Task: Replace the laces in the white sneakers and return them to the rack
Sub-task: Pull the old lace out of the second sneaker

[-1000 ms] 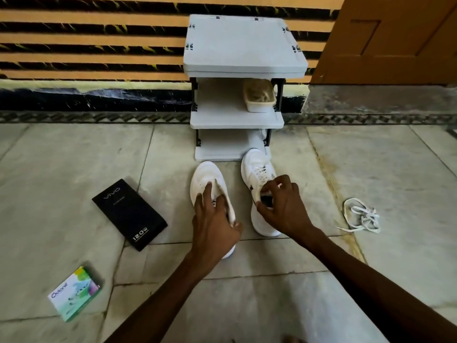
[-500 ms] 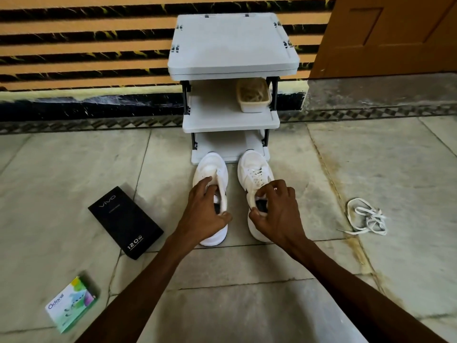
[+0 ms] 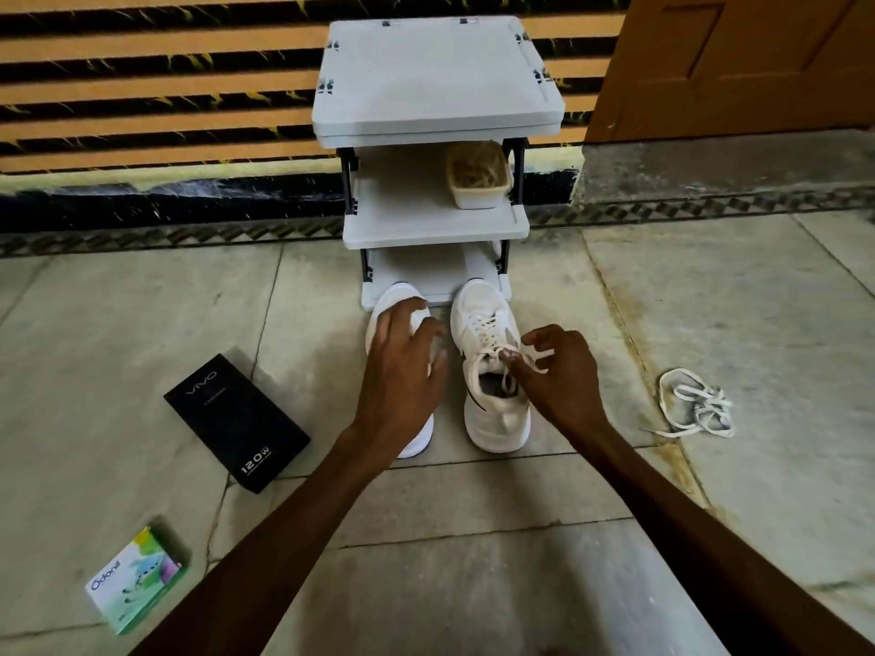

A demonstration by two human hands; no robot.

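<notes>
Two white sneakers stand side by side on the floor, toes against the bottom shelf of the grey rack. My left hand lies over the left sneaker with fingers spread and relaxed, hiding most of it. The right sneaker is laced, and its lace ends hang loose at the collar. My right hand sits beside the collar with fingers curled, and the fingertips pinch the lace ends.
A loose bundle of white laces lies on the floor to the right. A black phone box and a small green box lie at the left. A beige tub stands on the rack's middle shelf. A wooden door is behind.
Both sneakers have slid forward to the rack's bottom shelf. My left hand has let go of its shoe and spread out. My right hand has left the collar for the lace ends.
</notes>
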